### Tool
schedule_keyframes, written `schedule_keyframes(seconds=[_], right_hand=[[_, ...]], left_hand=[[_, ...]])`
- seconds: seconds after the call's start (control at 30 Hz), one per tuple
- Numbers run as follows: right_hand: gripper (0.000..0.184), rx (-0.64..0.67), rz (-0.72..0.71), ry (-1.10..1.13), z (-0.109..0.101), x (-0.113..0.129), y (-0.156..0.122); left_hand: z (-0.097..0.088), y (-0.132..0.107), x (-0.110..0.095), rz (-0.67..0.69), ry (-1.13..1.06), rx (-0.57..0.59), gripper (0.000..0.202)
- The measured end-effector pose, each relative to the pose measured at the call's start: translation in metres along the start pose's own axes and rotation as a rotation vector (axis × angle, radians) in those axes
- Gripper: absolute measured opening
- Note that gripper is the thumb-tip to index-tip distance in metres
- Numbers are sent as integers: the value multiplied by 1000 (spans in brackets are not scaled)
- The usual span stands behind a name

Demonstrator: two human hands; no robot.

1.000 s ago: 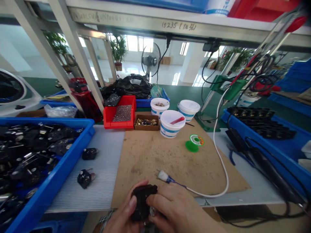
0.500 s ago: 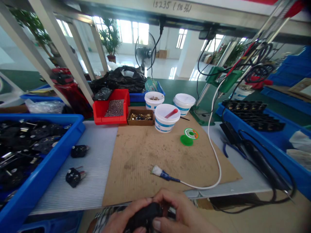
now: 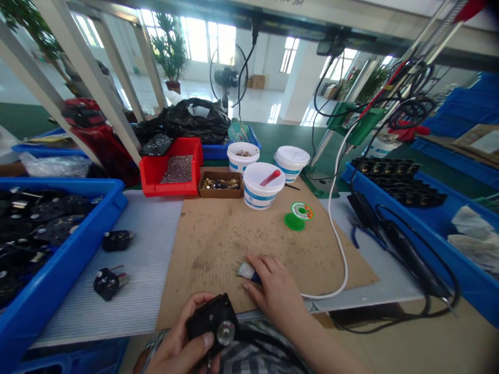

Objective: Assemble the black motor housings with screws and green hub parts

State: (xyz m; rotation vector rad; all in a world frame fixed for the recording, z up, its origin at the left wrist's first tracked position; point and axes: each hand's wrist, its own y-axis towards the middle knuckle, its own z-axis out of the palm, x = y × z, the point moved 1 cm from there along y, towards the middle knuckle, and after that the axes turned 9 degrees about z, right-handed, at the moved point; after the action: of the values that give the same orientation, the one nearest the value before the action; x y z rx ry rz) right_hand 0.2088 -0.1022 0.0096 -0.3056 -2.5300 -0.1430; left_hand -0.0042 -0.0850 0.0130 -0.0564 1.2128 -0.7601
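at the near edge of the brown cardboard sheet, a black plastic socket body with a round metal disc on its face is gripped in the left hand, the fingers curled beneath it and the thumb pressed along its lower side. the left forearm is low and tucked in, so the piece hangs over the bench edge, where a slip from this one-handed hold could drop it to the floor. a dark wire lies across the checked shirt sleeve and could snag if the arm moves sharply. the right hand reaches forward, palm down, its fingers loosely spread over a white-tipped blue tool; whether they grip it, i cannot tell. a hard tug could drag its white cable across the cardboard toward the green solder spool. further right, a black soldering iron lies by the blue tray; if hot, it could burn a careless reach.
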Motion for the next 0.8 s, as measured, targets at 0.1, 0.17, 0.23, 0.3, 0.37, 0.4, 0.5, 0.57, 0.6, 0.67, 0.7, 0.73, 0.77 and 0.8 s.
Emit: schedule_keyframes(seconds=[0.1,0.17,0.23,0.3,0.37,0.4,0.5,0.57,0.6,0.67,0.7,0.73,0.77,0.8], right_hand=[[35,34,-55,1,5,6,-1],[37,35,-81,57,0,12,-11],[40,54,-135,123,-8,17,-26],[41,78,-212,150,-12,19,-39],[41,80,-267,129,-12,20,-49],[41,65,-283,116,-10,20,-52],[42,43,-318,98,-4,20,-55],[43,57,-331,92,-2,19,-55],[44,67,-335,90,-1,19,-55],[45,70,-339,86,0,18,-56],[44,67,-342,85,0,17,-56],[44,69,-341,84,0,17,-57],[44,71,-335,84,0,17,-57],[43,75,-329,85,1,16,-57]], left_hand=[[3,1,-2,-4,-42,-30,56],[3,0,-3,-4,-41,-76,61],[1,-1,-4,5,-22,-112,63],[-1,-1,-4,23,7,-133,60],[-2,-1,-3,36,34,-133,56],[-2,-1,-2,34,41,-128,55],[-2,-1,-2,26,39,-98,55],[-2,-1,-2,21,30,-96,53],[-2,-1,-2,22,29,-98,53],[-2,-2,-2,29,35,-100,52],[-2,-2,-2,31,43,-101,53],[-2,-2,-2,33,51,-101,53],[-2,-2,-2,31,57,-103,53],[-2,-2,-3,30,62,-108,53]])
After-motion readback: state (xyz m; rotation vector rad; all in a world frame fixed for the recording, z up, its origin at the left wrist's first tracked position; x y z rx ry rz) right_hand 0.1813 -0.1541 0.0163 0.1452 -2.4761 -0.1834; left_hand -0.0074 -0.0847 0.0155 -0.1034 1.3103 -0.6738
